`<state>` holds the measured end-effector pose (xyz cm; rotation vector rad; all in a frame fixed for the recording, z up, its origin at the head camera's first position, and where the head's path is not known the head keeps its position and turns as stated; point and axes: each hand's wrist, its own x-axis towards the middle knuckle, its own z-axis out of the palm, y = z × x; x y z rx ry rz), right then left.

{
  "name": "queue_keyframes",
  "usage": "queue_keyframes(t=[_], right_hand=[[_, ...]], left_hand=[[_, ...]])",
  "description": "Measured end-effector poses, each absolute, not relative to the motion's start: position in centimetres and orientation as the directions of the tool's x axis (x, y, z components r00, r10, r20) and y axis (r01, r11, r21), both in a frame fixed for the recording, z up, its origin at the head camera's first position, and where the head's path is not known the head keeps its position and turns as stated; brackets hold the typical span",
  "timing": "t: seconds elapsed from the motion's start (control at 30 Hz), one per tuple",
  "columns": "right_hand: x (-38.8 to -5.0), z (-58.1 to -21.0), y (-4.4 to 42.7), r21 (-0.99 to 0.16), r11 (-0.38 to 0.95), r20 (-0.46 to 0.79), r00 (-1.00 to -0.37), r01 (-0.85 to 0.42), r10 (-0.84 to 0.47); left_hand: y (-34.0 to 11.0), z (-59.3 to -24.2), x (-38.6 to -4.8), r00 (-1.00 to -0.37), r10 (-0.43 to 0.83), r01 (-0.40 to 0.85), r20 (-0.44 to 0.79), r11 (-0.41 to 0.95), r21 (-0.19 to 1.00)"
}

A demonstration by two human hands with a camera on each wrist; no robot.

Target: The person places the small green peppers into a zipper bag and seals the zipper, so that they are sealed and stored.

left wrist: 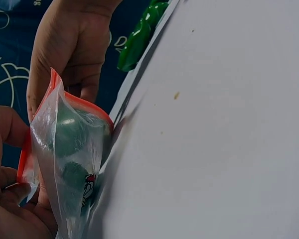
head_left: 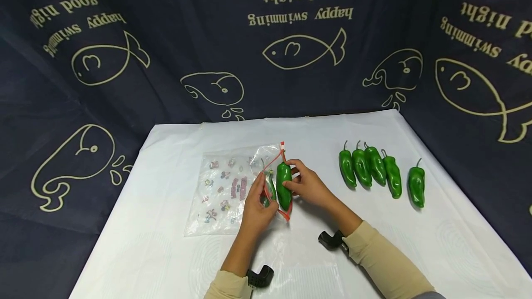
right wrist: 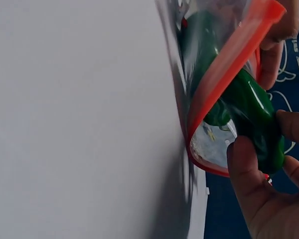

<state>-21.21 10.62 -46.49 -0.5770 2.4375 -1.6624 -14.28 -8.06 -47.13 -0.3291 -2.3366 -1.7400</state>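
Observation:
A clear zip bag (head_left: pixel 216 197) with a red zip edge and small printed pictures lies on the table, its mouth spread toward the right. My left hand (head_left: pixel 254 211) pinches the bag's rim, seen also in the left wrist view. Between the thumb and fingers of my right hand (head_left: pixel 311 187) is a glossy green pepper (head_left: pixel 284 183), held at the bag's mouth. In the right wrist view, one end of this held pepper (right wrist: pixel 259 119) is within the red-edged opening. Another green pepper (right wrist: pixel 202 47) is inside the bag.
To the right on the white table (head_left: pixel 332 262), several green peppers (head_left: pixel 360 168) lie side by side in a row. One pepper (head_left: pixel 416 186) lies a little apart from them. A dark curtain (head_left: pixel 291 96) with fish drawings hangs behind the table.

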Motion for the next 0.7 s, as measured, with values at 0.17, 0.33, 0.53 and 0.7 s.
queue_keyframes(t=[0.17,0.33,0.53,0.7], right_hand=[[-20.9,-46.6,10.5,-0.896,0.36,0.101,-0.908,-0.261,-0.407],[-20.7,-46.4,10.5,-0.872,0.394,0.104,-0.897,-0.29,-0.43],[-20.8,-46.4,10.4,-0.853,0.415,0.115,-0.891,-0.315,-0.439],[-20.9,-46.1,10.4,-0.82,0.469,0.115,-0.898,-0.327,-0.425]], left_hand=[[-8.0,-45.2,-13.5,-0.955,0.07,0.295,0.287,0.281,0.913],[-8.1,-47.3,-14.3,-0.956,0.058,0.291,0.287,0.292,0.911],[-8.3,-49.0,-15.0,-0.956,0.057,0.291,0.287,0.308,0.906],[-8.3,-49.0,-15.1,-0.952,0.057,0.304,0.302,0.322,0.897]])
